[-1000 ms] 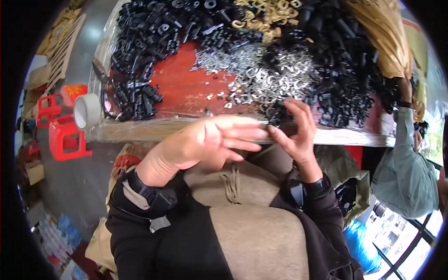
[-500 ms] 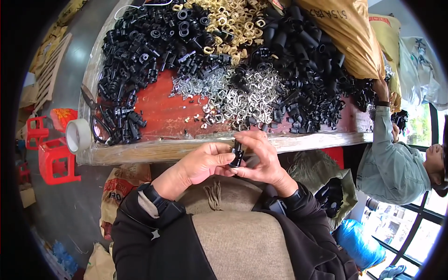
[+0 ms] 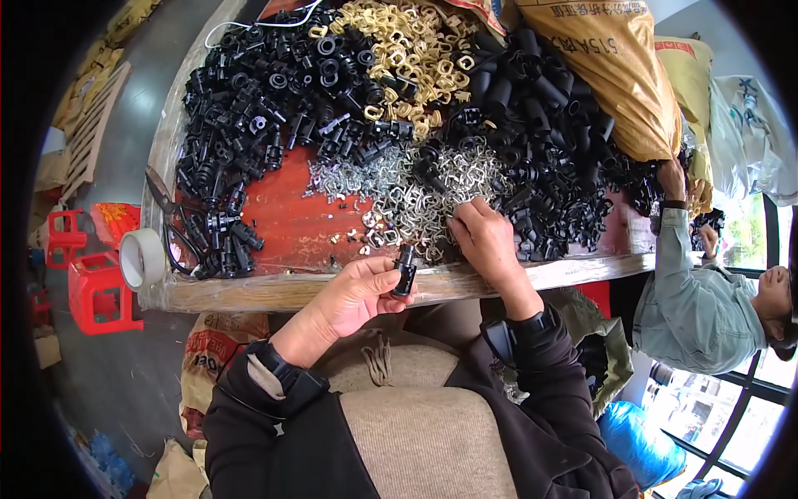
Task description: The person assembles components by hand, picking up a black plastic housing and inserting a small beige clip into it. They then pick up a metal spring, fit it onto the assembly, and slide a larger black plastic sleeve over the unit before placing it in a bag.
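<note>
At the near table edge (image 3: 249, 293), my left hand (image 3: 349, 297) gripped a black fitting (image 3: 406, 273); apart, my right hand (image 3: 490, 247), contents indiscernible, was at silver clips (image 3: 413, 204).

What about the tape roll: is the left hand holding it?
No, the left hand holds a small black part; the tape roll sits at the table corner.

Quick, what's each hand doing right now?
Left hand: closed, holding a small black part.
Right hand: fingers bent at the silver clips; can't tell whether it's gripping one.
</note>
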`<state>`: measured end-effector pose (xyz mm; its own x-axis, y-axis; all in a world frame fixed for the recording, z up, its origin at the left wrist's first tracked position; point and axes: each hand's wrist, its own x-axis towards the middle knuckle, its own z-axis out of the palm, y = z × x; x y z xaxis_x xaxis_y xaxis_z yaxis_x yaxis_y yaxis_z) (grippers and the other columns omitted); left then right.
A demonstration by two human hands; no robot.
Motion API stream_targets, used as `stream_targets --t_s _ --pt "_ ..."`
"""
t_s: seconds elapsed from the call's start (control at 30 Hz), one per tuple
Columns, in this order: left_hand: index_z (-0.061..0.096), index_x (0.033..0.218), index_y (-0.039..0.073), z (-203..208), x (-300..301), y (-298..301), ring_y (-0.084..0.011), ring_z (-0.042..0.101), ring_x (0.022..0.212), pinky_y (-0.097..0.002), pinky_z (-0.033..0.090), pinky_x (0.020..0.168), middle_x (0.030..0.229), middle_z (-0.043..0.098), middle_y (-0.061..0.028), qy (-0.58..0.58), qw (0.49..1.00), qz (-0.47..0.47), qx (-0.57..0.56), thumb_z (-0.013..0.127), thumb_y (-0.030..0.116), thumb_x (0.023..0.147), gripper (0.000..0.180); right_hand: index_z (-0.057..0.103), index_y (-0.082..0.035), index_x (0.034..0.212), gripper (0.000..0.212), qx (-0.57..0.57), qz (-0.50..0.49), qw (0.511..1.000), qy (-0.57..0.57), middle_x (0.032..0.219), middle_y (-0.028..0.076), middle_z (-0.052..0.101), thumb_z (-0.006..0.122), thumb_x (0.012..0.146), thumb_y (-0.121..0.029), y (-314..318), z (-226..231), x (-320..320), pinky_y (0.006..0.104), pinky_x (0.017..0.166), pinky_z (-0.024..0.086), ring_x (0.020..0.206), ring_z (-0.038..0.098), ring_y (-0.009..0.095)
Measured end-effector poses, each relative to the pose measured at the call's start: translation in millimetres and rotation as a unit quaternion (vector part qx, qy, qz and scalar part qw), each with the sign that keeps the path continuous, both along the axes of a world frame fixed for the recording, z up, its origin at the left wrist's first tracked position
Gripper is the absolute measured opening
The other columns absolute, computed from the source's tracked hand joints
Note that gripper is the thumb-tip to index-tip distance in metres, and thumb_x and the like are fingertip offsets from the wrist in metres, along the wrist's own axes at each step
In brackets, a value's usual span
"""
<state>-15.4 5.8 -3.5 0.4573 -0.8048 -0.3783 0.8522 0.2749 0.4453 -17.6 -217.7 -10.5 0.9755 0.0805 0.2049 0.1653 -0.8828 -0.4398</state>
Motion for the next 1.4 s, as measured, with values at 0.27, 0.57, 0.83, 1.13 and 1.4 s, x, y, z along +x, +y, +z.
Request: stream_targets --t_s 0.27,0.57,0.83,1.13,1.4 --pt "0.051 0.095 0.002 2.1 -3.8 -3.3 -0.0159 0.056 0.078 -0.0249 0.047 0.066 0.088 0.057 -0.0079 -0.013 0.999 0.037 0.016 0.055 0.02 0.078 0.025 0.055 -0.001 0.07 0.015 0.323 -0.076 0.94 0.076 0.058 0.002 0.049 0.056 0.078 -0.014 1.9 7.1 -14.4 0.0232 0.045 0.033 0.049 0.043 0.012" --pt "0.055 0.093 0.003 7.6 -0.8 -28.5 -0.012 0.054 0.082 -0.0255 0.043 0.074 0.089 0.058 -0.0045 -0.027 0.994 0.103 -0.026 0.054 0.014 0.079 0.017 0.054 -0.002 0.071 0.017 0.613 -0.064 0.774 0.146 0.056 -0.004 0.044 0.053 0.081 -0.015 17.7 6.8 -26.7 0.018 0.045 0.028 0.05 0.035 0.004" --pt "0.056 0.091 0.003 4.5 5.9 -40.9 -0.0125 0.052 0.086 -0.0279 0.039 0.08 0.089 0.058 -0.0044 -0.055 0.982 0.168 -0.058 0.055 0.014 0.079 0.017 0.052 -0.002 0.071 0.018 0.551 -0.032 0.821 0.145 0.058 -0.004 0.043 0.052 0.082 -0.016 33.3 10.0 -31.7 0.0172 0.045 0.028 0.051 0.034 0.003" --pt "0.058 0.089 0.004 -2.3 6.7 -39.1 -0.0134 0.053 0.085 -0.0298 0.039 0.08 0.089 0.058 -0.0045 -0.06 0.979 0.187 -0.062 0.056 0.013 0.078 0.015 0.05 -0.003 0.075 0.014 0.457 -0.02 0.879 0.136 0.059 -0.004 0.043 0.053 0.082 -0.014 34.3 13.0 -31.3 0.0162 0.046 0.03 0.052 0.036 0.002" --pt "0.058 0.088 0.003 1.1 1.4 -38.1 -0.0134 0.053 0.084 -0.0293 0.04 0.079 0.087 0.059 -0.0047 -0.048 0.98 0.178 -0.07 0.055 0.014 0.078 0.014 0.048 -0.003 0.083 0.01 0.572 -0.014 0.805 0.16 0.064 -0.001 0.049 0.051 0.082 -0.012 27.7 11.4 -33.6 0.0148 0.046 0.033 0.053 0.042 0.002"
